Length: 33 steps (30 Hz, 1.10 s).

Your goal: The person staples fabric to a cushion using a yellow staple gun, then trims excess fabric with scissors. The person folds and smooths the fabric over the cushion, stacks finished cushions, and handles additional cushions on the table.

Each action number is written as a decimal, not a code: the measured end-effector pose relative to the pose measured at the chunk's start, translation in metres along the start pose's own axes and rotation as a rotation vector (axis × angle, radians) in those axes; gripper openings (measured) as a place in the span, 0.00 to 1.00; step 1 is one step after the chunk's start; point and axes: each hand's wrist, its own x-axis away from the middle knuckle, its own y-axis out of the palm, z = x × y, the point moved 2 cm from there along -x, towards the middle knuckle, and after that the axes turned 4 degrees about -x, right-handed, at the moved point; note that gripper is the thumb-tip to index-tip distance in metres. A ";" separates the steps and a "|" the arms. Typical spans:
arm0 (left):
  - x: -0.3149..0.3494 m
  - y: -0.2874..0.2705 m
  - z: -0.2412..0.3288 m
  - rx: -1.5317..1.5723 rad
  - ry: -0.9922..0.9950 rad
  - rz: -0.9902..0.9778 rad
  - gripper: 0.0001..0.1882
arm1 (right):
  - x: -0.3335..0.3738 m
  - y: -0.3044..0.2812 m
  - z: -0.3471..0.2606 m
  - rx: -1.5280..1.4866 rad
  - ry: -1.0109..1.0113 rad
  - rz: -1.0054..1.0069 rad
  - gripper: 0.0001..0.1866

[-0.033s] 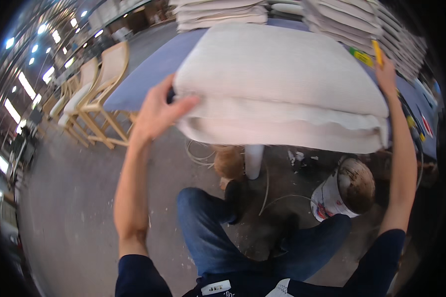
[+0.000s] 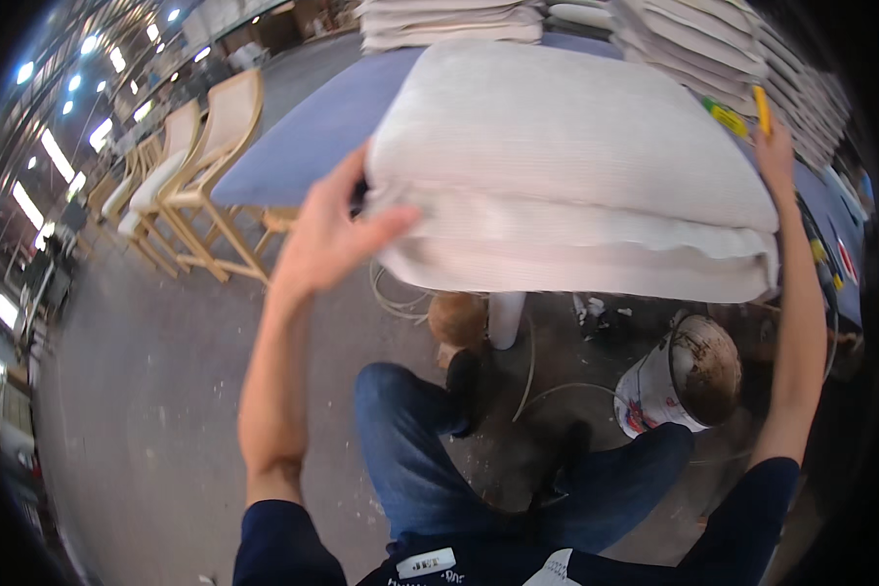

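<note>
A white, fabric-covered seat cushion (image 2: 566, 127) lies in front of me on a blue-covered table (image 2: 308, 122), its front edge jutting over the near side. A loose fabric edge runs along its front. My left hand (image 2: 347, 220) grips its near left corner, thumb on the front edge and fingers round the side, partly hidden. Past the cushion's right side, my right hand (image 2: 774, 156) is closed round a slim yellow tool (image 2: 763, 109), which points up; its kind is unclear. Beside it lies a yellow-green object (image 2: 725, 117).
Stacks of pale flat pieces (image 2: 449, 24) stand at the table's back. Small tools (image 2: 843, 262) lie at its right edge. Wooden chairs (image 2: 220, 146) line the left. Below are a stained bucket (image 2: 645, 386), a thin hose (image 2: 532, 361) and a white table leg (image 2: 505, 320).
The cushion and my left hand sit slightly farther right in the picture. My right hand with the yellow tool is a little farther right and lower. Both grips stay the same.
</note>
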 end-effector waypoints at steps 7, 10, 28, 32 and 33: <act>0.063 0.040 0.001 0.247 -0.052 0.485 0.38 | -0.010 -0.008 -0.014 -0.326 0.210 -0.062 0.26; 0.047 0.037 0.015 -0.002 -0.019 0.549 0.27 | 0.001 -0.011 -0.039 -0.291 0.197 -0.093 0.24; 0.022 0.052 0.006 0.148 -0.376 0.456 0.18 | -0.022 -0.132 -0.175 -1.160 0.552 -0.002 0.21; 0.019 0.070 0.007 0.305 -0.144 0.551 0.11 | -0.021 -0.180 -0.271 -0.901 0.246 -0.274 0.28; 0.018 0.068 0.007 0.307 -0.140 0.574 0.12 | -0.014 -0.188 -0.308 -0.799 0.155 -0.301 0.30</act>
